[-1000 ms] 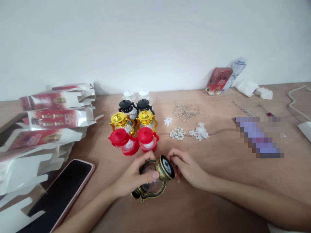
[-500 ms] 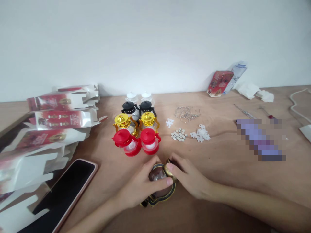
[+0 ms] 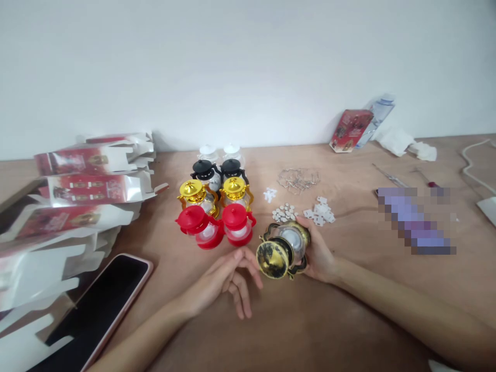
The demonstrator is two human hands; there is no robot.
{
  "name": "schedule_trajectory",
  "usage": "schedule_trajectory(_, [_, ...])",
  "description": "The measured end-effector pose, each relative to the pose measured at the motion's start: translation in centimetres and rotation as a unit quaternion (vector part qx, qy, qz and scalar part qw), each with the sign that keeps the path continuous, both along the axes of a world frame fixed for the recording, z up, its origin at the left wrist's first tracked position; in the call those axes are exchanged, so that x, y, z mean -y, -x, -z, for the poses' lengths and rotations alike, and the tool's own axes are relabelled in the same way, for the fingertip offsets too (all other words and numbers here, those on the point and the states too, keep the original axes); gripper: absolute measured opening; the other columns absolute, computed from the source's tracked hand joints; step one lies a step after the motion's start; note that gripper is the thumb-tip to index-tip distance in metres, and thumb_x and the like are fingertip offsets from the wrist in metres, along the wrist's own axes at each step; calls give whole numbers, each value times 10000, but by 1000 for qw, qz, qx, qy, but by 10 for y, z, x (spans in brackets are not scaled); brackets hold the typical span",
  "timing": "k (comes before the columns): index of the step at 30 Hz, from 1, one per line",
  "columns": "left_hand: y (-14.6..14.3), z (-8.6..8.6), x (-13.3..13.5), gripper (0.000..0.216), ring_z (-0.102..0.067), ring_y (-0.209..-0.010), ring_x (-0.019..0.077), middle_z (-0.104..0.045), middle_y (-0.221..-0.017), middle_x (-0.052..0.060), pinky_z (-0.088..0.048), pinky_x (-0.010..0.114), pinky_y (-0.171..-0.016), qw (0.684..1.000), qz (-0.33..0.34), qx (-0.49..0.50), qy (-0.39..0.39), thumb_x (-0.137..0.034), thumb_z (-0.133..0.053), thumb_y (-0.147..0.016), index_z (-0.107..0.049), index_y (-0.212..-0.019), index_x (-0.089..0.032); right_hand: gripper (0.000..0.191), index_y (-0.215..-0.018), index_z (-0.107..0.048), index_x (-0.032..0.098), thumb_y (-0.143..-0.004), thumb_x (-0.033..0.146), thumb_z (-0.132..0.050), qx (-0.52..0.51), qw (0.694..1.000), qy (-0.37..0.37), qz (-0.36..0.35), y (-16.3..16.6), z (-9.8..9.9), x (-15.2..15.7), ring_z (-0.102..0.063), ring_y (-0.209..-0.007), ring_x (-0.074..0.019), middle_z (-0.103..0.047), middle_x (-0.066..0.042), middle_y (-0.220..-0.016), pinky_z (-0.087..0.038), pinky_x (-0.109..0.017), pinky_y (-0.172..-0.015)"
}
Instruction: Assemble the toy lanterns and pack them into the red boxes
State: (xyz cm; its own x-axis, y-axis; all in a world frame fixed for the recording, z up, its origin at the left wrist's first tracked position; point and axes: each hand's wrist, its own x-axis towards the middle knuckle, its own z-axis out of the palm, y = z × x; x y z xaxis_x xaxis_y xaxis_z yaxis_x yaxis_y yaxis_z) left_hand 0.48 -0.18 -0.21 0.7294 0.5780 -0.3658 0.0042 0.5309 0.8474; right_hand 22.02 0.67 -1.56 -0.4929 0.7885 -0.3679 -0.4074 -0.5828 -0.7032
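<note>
My right hand (image 3: 320, 253) is closed around the base of a small black-and-gold lantern (image 3: 273, 260). The lantern is tilted, its round gold cap turned toward me and to the left, with a white piece showing inside the clear globe. Just left of the cap, my left hand (image 3: 228, 279) is empty, its fingers loosely bent and apart. Beyond it stand lanterns in pairs: red lanterns (image 3: 237, 225) in front, then gold lanterns (image 3: 235, 191), black lanterns (image 3: 231, 168) and white lanterns (image 3: 232, 152) at the back.
Button cells (image 3: 284, 213), white plastic tabs (image 3: 320, 212), small white pieces (image 3: 270, 194) and metal wire pieces (image 3: 297, 179) lie in piles. Red-and-white cartons (image 3: 96, 189) and a phone (image 3: 104, 305) are at left. A red box (image 3: 351, 130), tissues (image 3: 395, 142) and a screwdriver (image 3: 431, 184) lie at right.
My left hand has let go of the lantern and moved left. My right hand has swung the lantern up and to the right, turning its cap toward me.
</note>
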Motion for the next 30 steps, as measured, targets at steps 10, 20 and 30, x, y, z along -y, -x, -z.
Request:
schedule_trajectory(10, [3,-7,2,557,-634,-594,176,-671,-707,55,-504,268,-544,1000,0,12,9,-673,-482,-775,-590,-911,-144,585,-609,-408,205,-755,763,-307,149,983,-106,-17,11,-4,18,-266,-404,-80,-337,61,-457,-260,-210,-401])
schedule_trajectory(20, [3,-18,6,581,-546,-990,210,-619,-1017,37,-429,332,-865,993,106,-13,-46,-384,-779,-628,-524,-1106,-175,606,-739,-500,188,-907,624,-114,296,909,-295,3,19,-9,35,-455,-642,-134,-508,0,-668,-356,-258,-610])
schedule_trajectory(30, [11,-8,3,671,-543,-1042,222,-609,-1086,56,-402,343,-912,992,85,64,-63,-420,-792,-618,-518,-1182,-181,330,-660,-455,192,-934,340,-346,620,607,-497,5,-5,-6,-9,-467,-585,-151,-536,-27,-643,-296,-274,-574])
